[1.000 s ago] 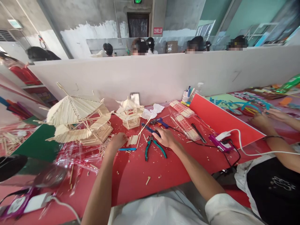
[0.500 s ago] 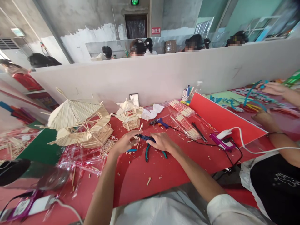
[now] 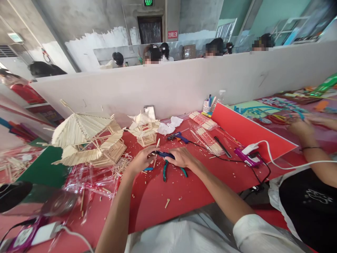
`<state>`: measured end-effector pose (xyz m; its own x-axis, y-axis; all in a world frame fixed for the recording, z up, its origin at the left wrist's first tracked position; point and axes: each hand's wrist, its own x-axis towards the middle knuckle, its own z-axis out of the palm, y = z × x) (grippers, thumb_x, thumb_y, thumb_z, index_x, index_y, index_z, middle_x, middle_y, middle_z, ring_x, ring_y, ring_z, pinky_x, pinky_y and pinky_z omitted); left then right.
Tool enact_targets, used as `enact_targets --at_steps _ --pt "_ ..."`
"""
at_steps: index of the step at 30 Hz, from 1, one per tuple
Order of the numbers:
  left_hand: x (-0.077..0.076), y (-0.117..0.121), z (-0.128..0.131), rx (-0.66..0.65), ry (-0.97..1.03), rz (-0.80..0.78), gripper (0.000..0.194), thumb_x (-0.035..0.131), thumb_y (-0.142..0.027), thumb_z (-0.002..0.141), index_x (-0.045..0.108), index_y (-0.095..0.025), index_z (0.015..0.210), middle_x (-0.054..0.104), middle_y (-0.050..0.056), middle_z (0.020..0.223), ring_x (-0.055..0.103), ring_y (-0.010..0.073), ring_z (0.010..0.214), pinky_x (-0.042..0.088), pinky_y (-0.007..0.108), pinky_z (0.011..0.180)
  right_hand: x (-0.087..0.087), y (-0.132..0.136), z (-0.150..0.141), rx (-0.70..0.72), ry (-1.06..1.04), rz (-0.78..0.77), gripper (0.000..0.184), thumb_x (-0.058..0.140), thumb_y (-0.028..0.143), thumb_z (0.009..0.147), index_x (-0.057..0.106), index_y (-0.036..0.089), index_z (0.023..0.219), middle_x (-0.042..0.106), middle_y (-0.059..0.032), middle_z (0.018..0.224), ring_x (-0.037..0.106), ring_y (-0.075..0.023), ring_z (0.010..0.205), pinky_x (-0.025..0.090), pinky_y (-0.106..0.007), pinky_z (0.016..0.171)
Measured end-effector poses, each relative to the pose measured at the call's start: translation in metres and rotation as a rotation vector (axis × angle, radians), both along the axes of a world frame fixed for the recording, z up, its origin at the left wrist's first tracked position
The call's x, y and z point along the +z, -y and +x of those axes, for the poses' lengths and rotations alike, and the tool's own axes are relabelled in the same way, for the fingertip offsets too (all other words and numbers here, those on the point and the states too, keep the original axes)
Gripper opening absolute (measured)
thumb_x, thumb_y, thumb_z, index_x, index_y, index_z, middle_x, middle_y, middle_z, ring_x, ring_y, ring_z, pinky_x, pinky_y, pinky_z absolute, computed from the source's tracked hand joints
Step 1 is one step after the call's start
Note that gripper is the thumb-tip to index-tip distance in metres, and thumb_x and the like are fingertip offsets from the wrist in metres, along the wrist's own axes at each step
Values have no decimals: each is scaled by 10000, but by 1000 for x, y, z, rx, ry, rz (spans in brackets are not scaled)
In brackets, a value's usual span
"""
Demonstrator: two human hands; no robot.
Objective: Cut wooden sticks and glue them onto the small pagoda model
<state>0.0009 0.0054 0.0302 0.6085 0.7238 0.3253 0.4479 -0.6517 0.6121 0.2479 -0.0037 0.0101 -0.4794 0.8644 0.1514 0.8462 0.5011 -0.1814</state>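
My right hand (image 3: 180, 156) is closed around a dark blue hand tool (image 3: 163, 154); its exact kind is unclear. The tool's front end points left, toward my left hand (image 3: 142, 160). Between the fingers of that hand is a thin wooden stick (image 3: 158, 142), crossing the tool's tip. Below my hands lie teal-handled pliers (image 3: 165, 171), spread apart on the red table, their head partly hidden by my right hand. A blue pen-like object (image 3: 149, 169) shows just under my left hand. Stick offcuts are scattered around.
A large stick pavilion (image 3: 84, 130) and a smaller one (image 3: 145, 130) stand behind, left. A glue gun (image 3: 179, 137), bagged sticks (image 3: 207, 140), a red board (image 3: 250, 130) and a power strip (image 3: 249, 157) lie right. A co-worker's hands (image 3: 301, 126) are at far right.
My left hand has come from the row of short sticks to the tool's tip with a stick. The tool has turned flatter. Over the last half second both hands stay nearly still.
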Motion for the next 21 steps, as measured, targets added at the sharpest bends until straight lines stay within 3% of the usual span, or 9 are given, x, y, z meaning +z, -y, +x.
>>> enact_targets --at_steps 12,17,21 --pt "2 2 4 36 41 -90 410 548 -179 887 642 -220 1284 611 115 1373 596 244 1235 504 373 1022 0 -1 2 -19 19 -9 480 423 567 974 702 181 919 754 -115 948 688 -248 831 359 -298 668" --pt "-2 0 3 25 41 -60 399 563 -184 889 644 -218 1278 630 114 1348 592 243 1237 467 399 1073 -1 -1 2 -19 29 -14 483 422 567 974 708 181 920 756 -117 950 689 -253 836 363 -295 672" --pt "0 2 5 26 93 -122 386 565 -222 893 653 -216 1269 619 121 1354 604 252 1218 525 367 990 -4 -3 4 -25 11 -7 501 420 575 970 712 171 924 756 -129 945 689 -250 827 362 -293 676"
